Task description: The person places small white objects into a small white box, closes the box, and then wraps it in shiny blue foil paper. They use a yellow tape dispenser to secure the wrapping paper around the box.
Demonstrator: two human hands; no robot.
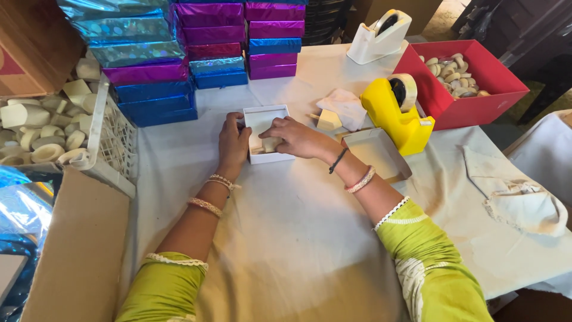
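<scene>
While the left hand [233, 142] steadies the small white box [266, 132], the right hand [296, 137] presses a pale piece [269, 144] inside. Its lid [376, 154] lies beside, not yet on.

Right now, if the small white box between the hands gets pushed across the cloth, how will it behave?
The white box looks like thin card, so probably light and easily crushed. Its flat base should slide, not roll, though the cloth may drag. The left hand steadies its side, so tipping seems unlikely.
</scene>
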